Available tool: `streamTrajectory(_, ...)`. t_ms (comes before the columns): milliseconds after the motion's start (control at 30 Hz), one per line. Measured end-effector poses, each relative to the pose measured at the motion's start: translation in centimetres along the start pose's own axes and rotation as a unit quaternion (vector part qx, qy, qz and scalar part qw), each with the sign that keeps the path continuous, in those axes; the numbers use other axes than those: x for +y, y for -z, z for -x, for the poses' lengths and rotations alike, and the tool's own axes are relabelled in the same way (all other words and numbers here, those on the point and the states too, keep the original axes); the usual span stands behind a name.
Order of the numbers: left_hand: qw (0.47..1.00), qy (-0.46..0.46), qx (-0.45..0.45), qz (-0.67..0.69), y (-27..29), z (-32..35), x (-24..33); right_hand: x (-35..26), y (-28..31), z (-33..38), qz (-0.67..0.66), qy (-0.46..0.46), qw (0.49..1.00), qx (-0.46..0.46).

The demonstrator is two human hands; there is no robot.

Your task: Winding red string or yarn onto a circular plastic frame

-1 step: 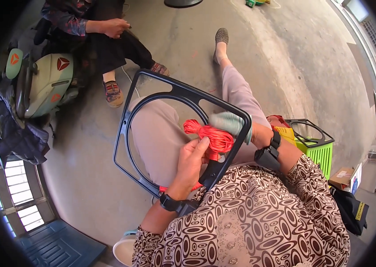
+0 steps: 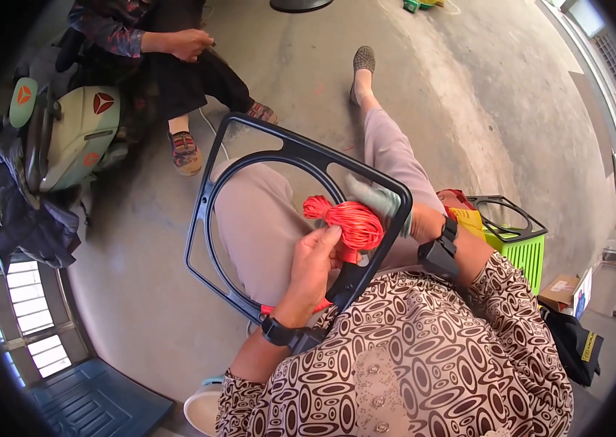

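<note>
My bare left hand [image 2: 313, 258] pinches a bundle of red cord [image 2: 355, 224] between thumb and fingers, gathered tight near one end. A black plastic frame [image 2: 299, 146] with a large round opening lies tilted across my lap, and the bundle is over its right side. My right hand [image 2: 375, 200], in a pale striped glove, is close beyond the bundle, partly behind the frame's right bar. Motion smears its fingers, so its grip cannot be made out. More red material [image 2: 322, 304] shows by the frame's near edge, below my left wrist.
At right stands a green crate [image 2: 525, 256] with another black frame [image 2: 508, 218] on top. A cardboard box [image 2: 561, 288] and a black bag [image 2: 574, 346] are beside it. Far left, another person's hand [image 2: 190, 45] shows near a parked scooter [image 2: 82, 138]. A white bucket [image 2: 202, 408] stands at lower left.
My gloved right hand has shifted slightly, its blurred fingers tipping up and away from the cord. The red bundle has turned a little. My left hand and the frame stay put.
</note>
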State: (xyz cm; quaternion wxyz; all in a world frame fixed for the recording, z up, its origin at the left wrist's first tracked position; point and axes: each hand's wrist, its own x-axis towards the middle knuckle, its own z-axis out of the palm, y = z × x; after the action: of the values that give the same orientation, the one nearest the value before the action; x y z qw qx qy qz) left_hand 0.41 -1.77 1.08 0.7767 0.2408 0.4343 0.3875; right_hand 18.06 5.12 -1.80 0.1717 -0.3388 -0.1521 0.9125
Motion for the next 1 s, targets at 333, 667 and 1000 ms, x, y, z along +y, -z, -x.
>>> streamTrajectory(333, 0.989, 0.075, -0.073, 0.107, 1.2, -0.3, -0.4, -2.4, 1.8, 2.4, -0.256, 0.365, 0.879, 0.170)
streamTrajectory(667, 0.988, 0.084, -0.053, 0.116, 1.3, 0.0, 0.1, -0.5, 9.3, 17.3, -0.236, 0.473, 0.847, -0.051)
streamTrajectory(1000, 0.987, 0.081, -0.075, 0.113, 0.3, -0.3, -0.3, 1.7, 11.4, 17.7, -0.209, 0.464, 0.860, 0.037)
